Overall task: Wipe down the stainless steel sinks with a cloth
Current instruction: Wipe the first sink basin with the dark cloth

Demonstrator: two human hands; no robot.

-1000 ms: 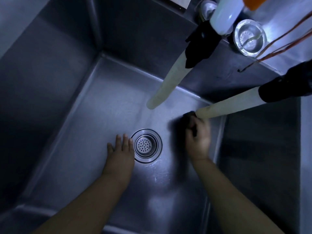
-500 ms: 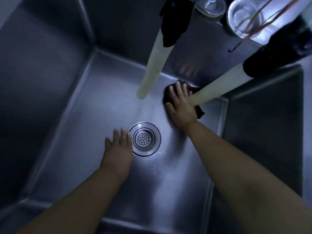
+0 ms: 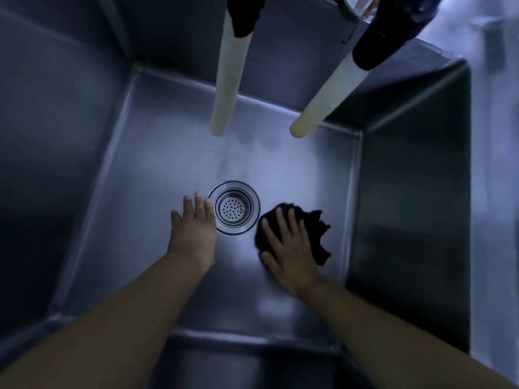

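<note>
Inside a deep stainless steel sink basin (image 3: 157, 175), the wipe has swept from the far right corner, where the cloth was pressed against the back wall half a second ago, down to the floor just right of the drain; judging by that path, the far strip of the basin floor is covered and the pass is now working toward the near edge. The basin's four steel walls rise steeply on every side, the right wall (image 3: 407, 220) standing near the cloth and leaving only a narrow lane of floor between them, while a broad stretch of floor lies open to the left and toward the near wall. Two pale hoses (image 3: 229, 88) hang from above over the far half of the floor, their ends well apart from both hands, so the space beneath them stays reachable. The right hand (image 3: 289, 248) lies flat with fingers spread, pressing the dark cloth (image 3: 317, 237) onto the floor, the cloth's ragged edge spilling out toward the right wall. The left hand (image 3: 193, 228) rests open on the floor, holding nothing, its fingertips (image 3: 208, 203) just beside the rim of the round drain strainer (image 3: 234, 208), much where it lay a second ago.
</note>
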